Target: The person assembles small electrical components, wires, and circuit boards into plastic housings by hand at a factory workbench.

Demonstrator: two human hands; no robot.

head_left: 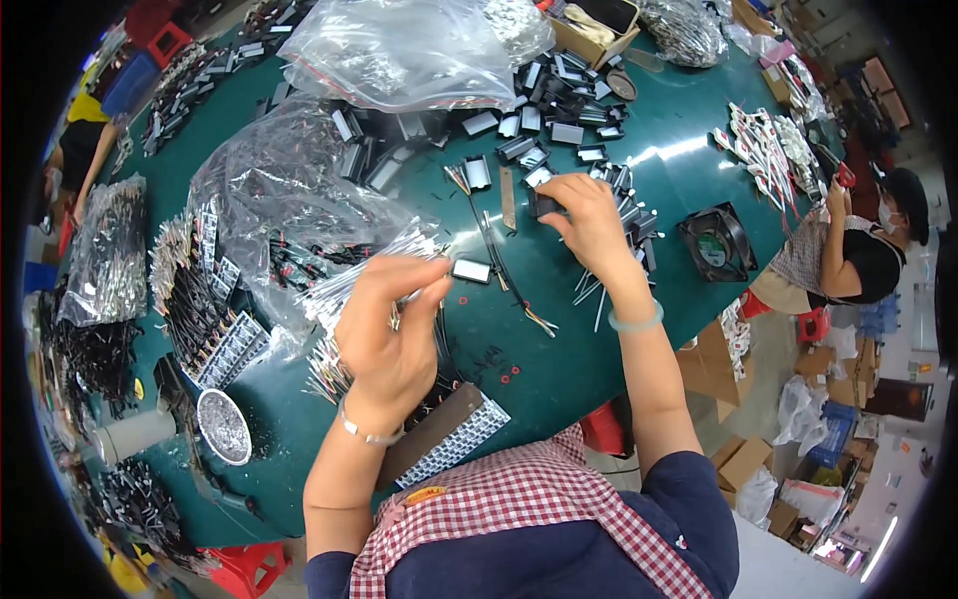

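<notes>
My left hand (389, 334) is raised over bundles of white-tipped wires (344, 290), with its thumb and forefinger brought close together. Whatever lies between those fingertips is too small or hidden to make out. At the right, my right hand (589, 225) pinches a small black casing (544, 204) between thumb and fingers. Between my hands lies a black-and-white casing (472, 271). Beyond it a black cable with bare coloured ends (489, 245) stretches across the green table (589, 369). A thin brown strip (507, 198) lies just left of the right hand.
More casings (559, 100) are heaped at the back, beside large clear plastic bags (399, 50). A black fan (717, 243) sits near the right edge, a white bowl (224, 427) at the left. A co-worker (858, 240) works on the right; another person's arm (95, 165) shows far left.
</notes>
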